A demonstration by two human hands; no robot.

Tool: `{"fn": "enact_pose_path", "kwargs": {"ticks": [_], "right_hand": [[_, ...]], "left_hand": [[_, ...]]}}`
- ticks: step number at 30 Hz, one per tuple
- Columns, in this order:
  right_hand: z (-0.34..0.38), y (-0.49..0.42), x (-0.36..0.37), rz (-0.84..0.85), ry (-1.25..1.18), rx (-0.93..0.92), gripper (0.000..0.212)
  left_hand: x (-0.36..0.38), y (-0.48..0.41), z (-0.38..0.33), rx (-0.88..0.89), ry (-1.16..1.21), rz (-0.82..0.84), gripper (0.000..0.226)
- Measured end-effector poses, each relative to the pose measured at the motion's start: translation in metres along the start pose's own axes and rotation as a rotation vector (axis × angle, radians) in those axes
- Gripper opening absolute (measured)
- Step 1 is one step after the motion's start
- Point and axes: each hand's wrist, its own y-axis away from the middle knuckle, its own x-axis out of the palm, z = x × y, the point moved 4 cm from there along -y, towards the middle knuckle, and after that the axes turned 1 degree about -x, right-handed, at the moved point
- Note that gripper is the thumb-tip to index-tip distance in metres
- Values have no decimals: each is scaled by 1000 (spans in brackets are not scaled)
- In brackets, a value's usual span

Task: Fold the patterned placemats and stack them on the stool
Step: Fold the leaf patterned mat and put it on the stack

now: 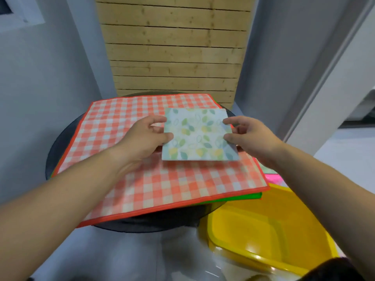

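A small folded placemat (198,134) with a green and yellow leaf print hangs just above a big red-and-white checked placemat (125,126). My left hand (146,138) pinches its left edge between thumb and fingers. My right hand (245,136) pinches its right edge the same way. The checked placemat lies flat on top of a stack, with a green mat edge (239,197) showing under it. The stack rests on a round dark stool top (65,138), which it mostly covers.
A yellow plastic basin (263,230) stands at the lower right, beside the stool. A pink item (274,177) and another leaf-print piece (267,169) peek out past the stack's right edge. A wooden slatted panel (174,47) rises behind the stool, between grey walls.
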Motion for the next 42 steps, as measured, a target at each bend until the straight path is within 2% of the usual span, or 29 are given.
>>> {"fn": "enact_pose_path", "kwargs": {"ticks": [7,12,20,24,32,36,42], "right_hand": [[-56,56,-114,-159,-81,139,28],[-125,104,-190,-315,-97,268,28],[-238,115,-219,-394,-101,396,28],[-278,86,-200,-444,-115,429,27],[-314,-15,-173,-467,-68,361,24],[-325,-69,-166,-486,-81,352,23],[-340,-123,-159,-479,-12,369,29]], "left_hand": [[127,35,-26,84,134,205,52],[240,60,-6,54,209,355,58],[361,44,75,-36,204,307,63],[380,15,113,-103,231,279,55],[371,-90,150,-97,265,18,31],[372,-134,153,-98,249,-53,37],[376,-166,162,-161,227,-58,36]]}}
